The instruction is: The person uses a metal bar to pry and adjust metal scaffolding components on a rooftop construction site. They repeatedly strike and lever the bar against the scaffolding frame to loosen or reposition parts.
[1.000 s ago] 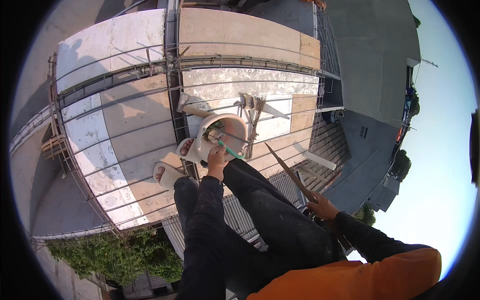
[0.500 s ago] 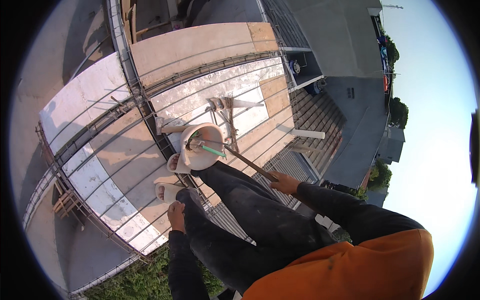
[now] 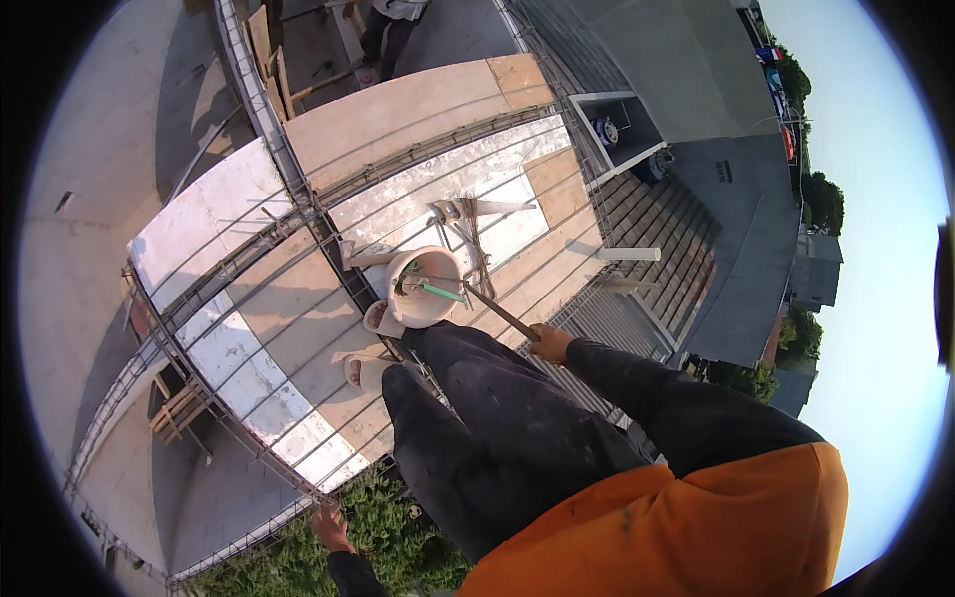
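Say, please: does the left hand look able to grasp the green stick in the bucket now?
Probably not from there: the left hand is out at lower left, a leg seemingly between it and the green stick.

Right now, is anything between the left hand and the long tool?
Yes, in this view: both dark trouser legs lie between the left hand and the long tool in the right hand; depth is unclear.

Open-air building site, apparently at roof height: steel rebar (image 3: 433,146) over flat boards (image 3: 398,99)
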Tool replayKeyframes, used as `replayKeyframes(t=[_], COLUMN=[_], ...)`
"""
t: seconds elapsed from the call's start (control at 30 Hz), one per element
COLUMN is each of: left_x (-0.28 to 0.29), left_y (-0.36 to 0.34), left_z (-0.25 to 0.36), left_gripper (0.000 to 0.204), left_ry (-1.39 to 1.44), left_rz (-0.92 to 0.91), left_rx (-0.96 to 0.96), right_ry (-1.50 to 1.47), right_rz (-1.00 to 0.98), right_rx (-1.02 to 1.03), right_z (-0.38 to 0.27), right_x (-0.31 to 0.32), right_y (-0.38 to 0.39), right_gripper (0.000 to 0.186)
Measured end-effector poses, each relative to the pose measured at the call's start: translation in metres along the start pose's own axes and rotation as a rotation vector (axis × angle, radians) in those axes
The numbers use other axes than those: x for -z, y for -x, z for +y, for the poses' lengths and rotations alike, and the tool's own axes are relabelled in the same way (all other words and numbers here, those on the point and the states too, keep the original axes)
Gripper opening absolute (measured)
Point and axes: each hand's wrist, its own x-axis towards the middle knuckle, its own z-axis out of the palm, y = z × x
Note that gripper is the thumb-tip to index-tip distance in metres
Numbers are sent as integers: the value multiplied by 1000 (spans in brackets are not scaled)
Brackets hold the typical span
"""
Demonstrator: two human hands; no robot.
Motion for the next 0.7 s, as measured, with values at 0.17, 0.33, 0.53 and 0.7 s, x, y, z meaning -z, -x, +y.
replayKeyframes(t=[0.17, 0.33, 0.53, 0.7], left_x=[-62, -104, -93, -96], left_y=[69, 86, 87, 102], left_z=[-5, -11, -76, -111], left_gripper=[61, 57, 54, 52], left_ry=[3, 19, 271, 416], left_rz=[-102, -287, -222, -142], left_rx=[34, -50, -80, 19], right_ry=[62, -53, 13, 229], right_rz=[-28, -44, 65, 48], right_rx=[9, 51, 104, 298], right_z=[-13, 20, 27, 43], right_x=[7, 4, -7, 20], right_y=[4, 14, 70, 105], right_gripper=[69, 47, 46, 41])
